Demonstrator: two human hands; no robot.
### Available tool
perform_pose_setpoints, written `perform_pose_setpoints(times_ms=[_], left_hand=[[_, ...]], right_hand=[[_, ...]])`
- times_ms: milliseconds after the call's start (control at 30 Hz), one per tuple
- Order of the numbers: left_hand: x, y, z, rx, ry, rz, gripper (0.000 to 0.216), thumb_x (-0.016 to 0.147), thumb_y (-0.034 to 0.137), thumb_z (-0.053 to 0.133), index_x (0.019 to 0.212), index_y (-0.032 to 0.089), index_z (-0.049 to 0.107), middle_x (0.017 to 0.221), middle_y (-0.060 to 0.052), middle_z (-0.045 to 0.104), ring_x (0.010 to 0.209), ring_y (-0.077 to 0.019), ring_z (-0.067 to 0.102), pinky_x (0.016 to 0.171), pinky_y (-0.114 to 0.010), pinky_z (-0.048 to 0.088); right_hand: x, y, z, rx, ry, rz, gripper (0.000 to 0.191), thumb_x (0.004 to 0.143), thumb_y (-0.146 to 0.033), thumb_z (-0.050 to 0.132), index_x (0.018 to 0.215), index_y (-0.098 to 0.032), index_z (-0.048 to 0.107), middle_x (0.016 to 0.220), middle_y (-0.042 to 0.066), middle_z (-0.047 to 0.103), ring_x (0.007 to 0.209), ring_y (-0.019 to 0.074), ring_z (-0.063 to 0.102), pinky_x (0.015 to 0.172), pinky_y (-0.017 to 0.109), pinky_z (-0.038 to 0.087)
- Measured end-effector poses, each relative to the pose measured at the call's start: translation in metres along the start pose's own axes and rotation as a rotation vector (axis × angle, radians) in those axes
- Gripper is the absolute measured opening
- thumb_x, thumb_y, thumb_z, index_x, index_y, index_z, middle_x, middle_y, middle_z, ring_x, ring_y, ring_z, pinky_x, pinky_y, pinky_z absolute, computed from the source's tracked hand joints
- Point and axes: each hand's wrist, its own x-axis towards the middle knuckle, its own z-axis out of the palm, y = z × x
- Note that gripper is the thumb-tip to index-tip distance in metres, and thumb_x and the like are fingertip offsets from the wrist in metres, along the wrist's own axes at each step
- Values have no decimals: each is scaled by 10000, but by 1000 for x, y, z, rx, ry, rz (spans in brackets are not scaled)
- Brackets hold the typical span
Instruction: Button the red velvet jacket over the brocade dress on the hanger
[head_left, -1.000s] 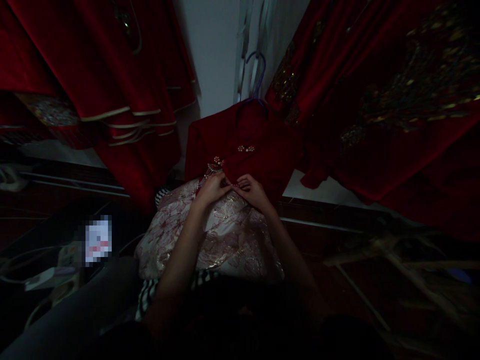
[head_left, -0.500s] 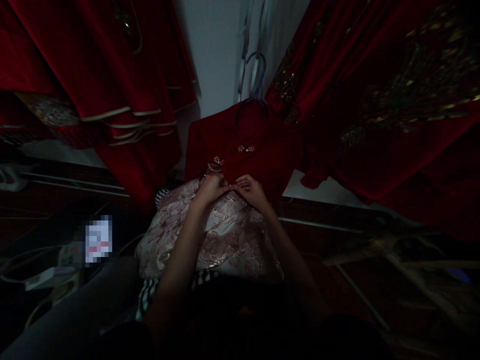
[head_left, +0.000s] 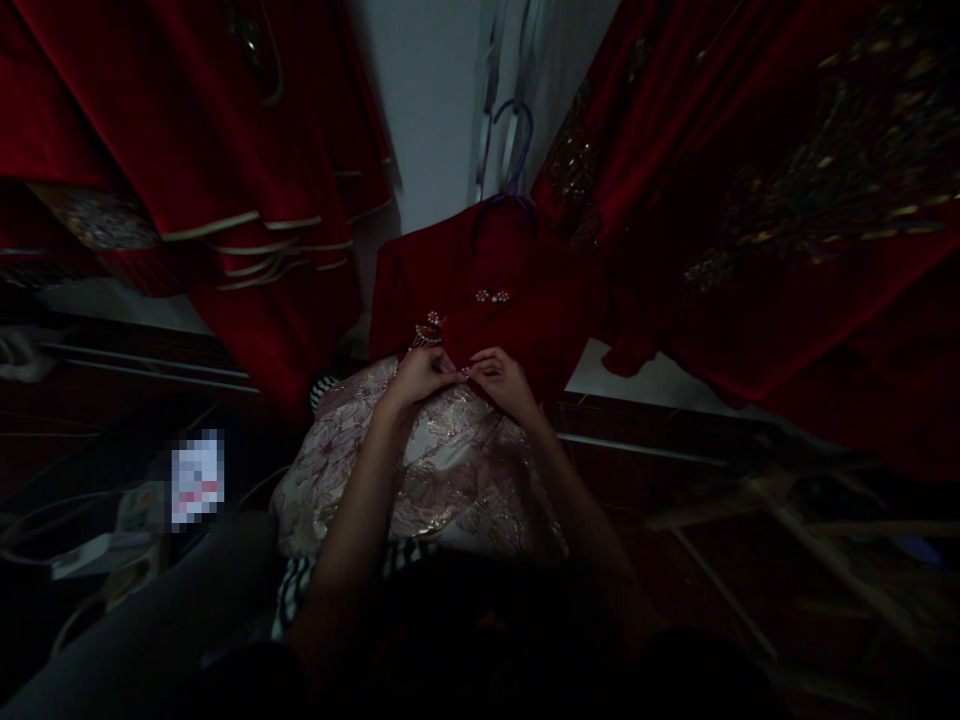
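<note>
Both hands have crept slightly upward along the hem of the red velvet jacket [head_left: 525,300], which hangs from a blue hanger [head_left: 516,130]. Left hand [head_left: 418,375] and right hand [head_left: 508,382] pinch its soft edge, fingers curled shut and fingertips meeting. They are just beside a beaded clasp [head_left: 427,330] and above glossy pink-gold brocade [head_left: 450,480] on the lap.

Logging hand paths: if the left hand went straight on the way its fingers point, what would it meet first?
Most likely the red garment: the left hand points at its lower edge, with the right hand close beside. Depth is hard to judge in this dim light.
</note>
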Motion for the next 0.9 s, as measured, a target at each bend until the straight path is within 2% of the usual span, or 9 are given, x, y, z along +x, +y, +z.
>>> perform_pose_setpoints(times_ms=[200,300,367,400,467,567,767,900], left_hand=[[1,3,4,-187,53,1,386,662,465,775,797,147,602,721,-28,661,653,-132,617,625,-231,476],[6,5,7,-302,259,-60,441,739,511,704,983,158,598,737,-5,644,657,-117,599,619,-217,465],[11,7,9,-409,400,-95,442,789,544,641,1020,169,611,829,-23,659,735,-120,612,652,-213,475],[12,9,9,-482,431,-111,435,802,556,619,1000,169,626,885,-37,668,782,-125,619,673,-213,481],[15,10,11,-661,451,-153,420,806,556,613,952,163,648,951,-56,681,824,-129,628,691,-213,487],[16,11,14,-884,474,-215,359,757,477,693,921,159,667,945,-54,699,788,-117,634,686,-206,477],[14,9,14,-1080,404,-228,287,689,351,762,893,160,697,961,-49,717,843,-121,647,783,-231,476],[16,9,15,-1105,467,-279,237,664,254,745,879,173,687,913,-14,708,785,-96,630,728,-203,462]], right_hand=[[0,-8,-3,-7,14,20,248,748,-320,678,939,-199,576,812,21,700,761,146,680,729,286,542],[-1,-16,-12,80,-86,51,323,725,-310,699,990,-195,556,818,19,696,776,147,674,755,296,532],[-4,-22,-20,140,-211,74,396,717,-319,717,1047,-196,537,803,8,691,777,145,671,771,302,526],[-6,-25,-23,155,-274,85,426,715,-329,728,1069,-199,530,798,2,688,775,142,669,771,302,524],[-9,-29,-29,160,-374,102,451,713,-345,745,1083,-205,526,796,-7,680,767,135,663,756,295,521],[-11,-31,-31,164,-469,127,443,713,-328,756,1075,-207,531,812,-8,676,751,124,656,731,279,516],[-10,-30,-28,185,-494,135,407,738,-293,742,1067,-204,519,813,-8,683,739,115,653,717,264,508],[-11,-29,-28,202,-510,128,414,736,-297,748,1066,-210,514,808,-11,682,749,113,656,725,261,514]])
